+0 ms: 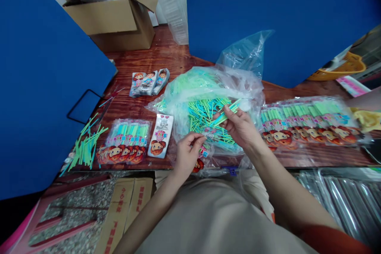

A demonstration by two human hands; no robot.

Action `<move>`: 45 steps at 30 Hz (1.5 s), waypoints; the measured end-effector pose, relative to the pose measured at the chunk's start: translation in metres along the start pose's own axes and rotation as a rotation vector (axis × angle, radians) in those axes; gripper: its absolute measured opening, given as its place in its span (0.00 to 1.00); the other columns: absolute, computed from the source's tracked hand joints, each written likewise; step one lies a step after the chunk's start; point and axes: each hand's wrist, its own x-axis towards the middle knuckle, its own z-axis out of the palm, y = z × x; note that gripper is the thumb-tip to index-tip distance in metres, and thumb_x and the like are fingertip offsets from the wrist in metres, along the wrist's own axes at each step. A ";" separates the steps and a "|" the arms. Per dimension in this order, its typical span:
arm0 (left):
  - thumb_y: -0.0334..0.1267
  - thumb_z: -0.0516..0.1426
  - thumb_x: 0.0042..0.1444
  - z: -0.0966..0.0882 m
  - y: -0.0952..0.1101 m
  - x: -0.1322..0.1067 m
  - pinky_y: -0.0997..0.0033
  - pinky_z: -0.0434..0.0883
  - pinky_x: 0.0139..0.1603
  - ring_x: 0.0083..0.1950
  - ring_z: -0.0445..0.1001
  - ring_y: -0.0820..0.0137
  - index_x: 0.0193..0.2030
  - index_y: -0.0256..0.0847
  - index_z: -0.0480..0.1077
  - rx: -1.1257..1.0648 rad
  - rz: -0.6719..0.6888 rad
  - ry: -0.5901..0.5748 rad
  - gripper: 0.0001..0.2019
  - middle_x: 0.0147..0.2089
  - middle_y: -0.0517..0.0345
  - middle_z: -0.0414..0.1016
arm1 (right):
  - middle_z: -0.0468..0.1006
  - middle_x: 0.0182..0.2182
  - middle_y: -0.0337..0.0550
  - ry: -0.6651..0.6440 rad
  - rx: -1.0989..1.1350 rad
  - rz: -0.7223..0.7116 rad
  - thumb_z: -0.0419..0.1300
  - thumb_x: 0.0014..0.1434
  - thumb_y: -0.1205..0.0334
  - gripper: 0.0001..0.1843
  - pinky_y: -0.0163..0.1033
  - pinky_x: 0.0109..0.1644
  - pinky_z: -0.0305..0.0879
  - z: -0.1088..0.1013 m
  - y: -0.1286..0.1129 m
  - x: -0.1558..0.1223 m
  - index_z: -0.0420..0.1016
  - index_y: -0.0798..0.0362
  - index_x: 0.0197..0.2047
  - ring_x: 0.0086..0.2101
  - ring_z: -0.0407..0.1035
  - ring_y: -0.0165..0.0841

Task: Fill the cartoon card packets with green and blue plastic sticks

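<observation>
My right hand (240,129) is closed around a small bunch of green and blue sticks (224,116), above a large clear plastic bag (214,83) heaped with loose green and blue sticks (202,117). Lower and to the left, my left hand (189,151) is pinched on the edge of a clear printed pouch (204,153). Part of that pouch hangs beside the fingers at the table's front edge. A stack of flat printed sleeves (160,135) lies left of my left hand.
Filled pouches lie in overlapping rows at left (126,141) and right (309,121). Loose sticks (86,147) lie at the far left. Behind are printed bundles (149,82), an open cardboard box (119,20), blue panels (268,16) and an orange basket (342,69).
</observation>
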 end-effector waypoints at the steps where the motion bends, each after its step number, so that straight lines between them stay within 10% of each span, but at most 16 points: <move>1: 0.41 0.61 0.56 0.000 0.000 0.000 0.74 0.68 0.33 0.31 0.71 0.71 0.32 0.39 0.76 0.000 0.001 0.000 0.08 0.28 0.60 0.75 | 0.77 0.26 0.37 -0.015 -0.005 0.011 0.63 0.55 0.38 0.22 0.35 0.29 0.66 0.001 0.000 -0.001 0.67 0.48 0.35 0.24 0.68 0.29; 45: 0.38 0.60 0.58 0.001 -0.002 0.000 0.73 0.68 0.36 0.33 0.72 0.70 0.32 0.40 0.75 0.047 0.046 -0.048 0.06 0.29 0.59 0.74 | 0.78 0.30 0.41 -0.032 -0.337 -0.269 0.60 0.63 0.47 0.15 0.37 0.31 0.64 0.008 -0.009 -0.020 0.71 0.50 0.36 0.28 0.68 0.31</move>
